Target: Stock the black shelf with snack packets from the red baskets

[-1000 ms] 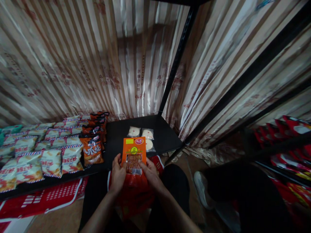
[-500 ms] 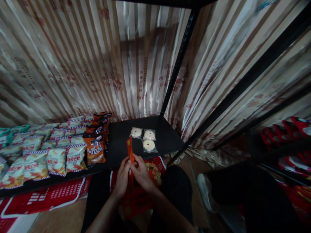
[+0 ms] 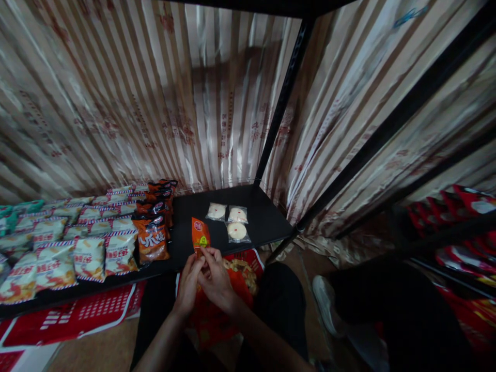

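Observation:
An orange snack packet [image 3: 200, 232] with a red round logo and a yellow-green patch stands upright above my fingers, its printed side facing me. My left hand [image 3: 188, 283] pinches its lower end from the left. From the other side, my right hand [image 3: 216, 277] closes on the same end, its fingertips meeting those of the left. Beneath both hands, between my knees, is a red basket [image 3: 259, 262] with more orange-red packets and some pale snack pieces in a bag. My wrists hide part of what lies in it.
On the black shelf [image 3: 189, 206] lie three round pale wafers [image 3: 237, 231] in clear wrappers. Rows of white chip bags [image 3: 121, 252] and brown-orange bags [image 3: 152, 238] fill its left part. Below stands a red basket [image 3: 77, 315]. A black post [image 3: 282, 103] rises behind; another person's shoe [image 3: 324, 305] is at right.
The orange packet has turned from edge-on to show its printed face and sits slightly further left. Both hands have shifted a little with it. The shelf goods stay put.

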`<state>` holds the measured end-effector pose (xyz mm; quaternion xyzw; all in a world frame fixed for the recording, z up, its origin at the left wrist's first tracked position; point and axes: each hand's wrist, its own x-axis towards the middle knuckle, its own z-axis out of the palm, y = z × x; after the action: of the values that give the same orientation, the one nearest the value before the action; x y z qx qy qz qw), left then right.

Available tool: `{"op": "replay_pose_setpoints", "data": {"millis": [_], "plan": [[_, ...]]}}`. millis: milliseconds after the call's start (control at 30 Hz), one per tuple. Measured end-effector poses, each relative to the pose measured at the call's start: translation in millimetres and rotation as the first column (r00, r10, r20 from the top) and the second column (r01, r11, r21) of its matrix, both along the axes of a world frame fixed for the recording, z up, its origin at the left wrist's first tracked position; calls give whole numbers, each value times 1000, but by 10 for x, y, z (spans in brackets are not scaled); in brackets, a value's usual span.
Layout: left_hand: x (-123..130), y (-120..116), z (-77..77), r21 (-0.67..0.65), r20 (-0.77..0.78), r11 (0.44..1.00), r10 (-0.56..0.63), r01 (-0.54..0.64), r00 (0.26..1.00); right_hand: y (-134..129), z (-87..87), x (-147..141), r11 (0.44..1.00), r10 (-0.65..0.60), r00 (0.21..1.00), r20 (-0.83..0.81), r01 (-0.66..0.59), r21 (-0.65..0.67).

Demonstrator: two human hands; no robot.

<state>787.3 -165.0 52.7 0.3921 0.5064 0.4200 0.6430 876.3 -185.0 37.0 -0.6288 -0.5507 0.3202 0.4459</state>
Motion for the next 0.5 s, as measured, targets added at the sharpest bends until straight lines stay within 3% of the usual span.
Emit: {"op": "replay_pose_setpoints", "data": {"millis": [200, 333, 400, 500], "plan": [[-58, 43, 7, -18, 54, 999, 43, -42, 998, -11, -8, -23, 995, 100, 994, -36, -100, 1], [-136, 124, -10, -38, -57, 992, 118, -121, 991, 1, 9, -39, 987, 154, 975, -162, -158, -9], [-160, 161, -21, -80, -90, 987, 133, -141, 987, 27, 5, -6, 991, 130, 969, -210, -136, -14], [-151, 198, -21, -124, -33, 983, 136, -139, 990, 96, -30, 128, 1000, -17, 976, -216, 22, 20]]}}
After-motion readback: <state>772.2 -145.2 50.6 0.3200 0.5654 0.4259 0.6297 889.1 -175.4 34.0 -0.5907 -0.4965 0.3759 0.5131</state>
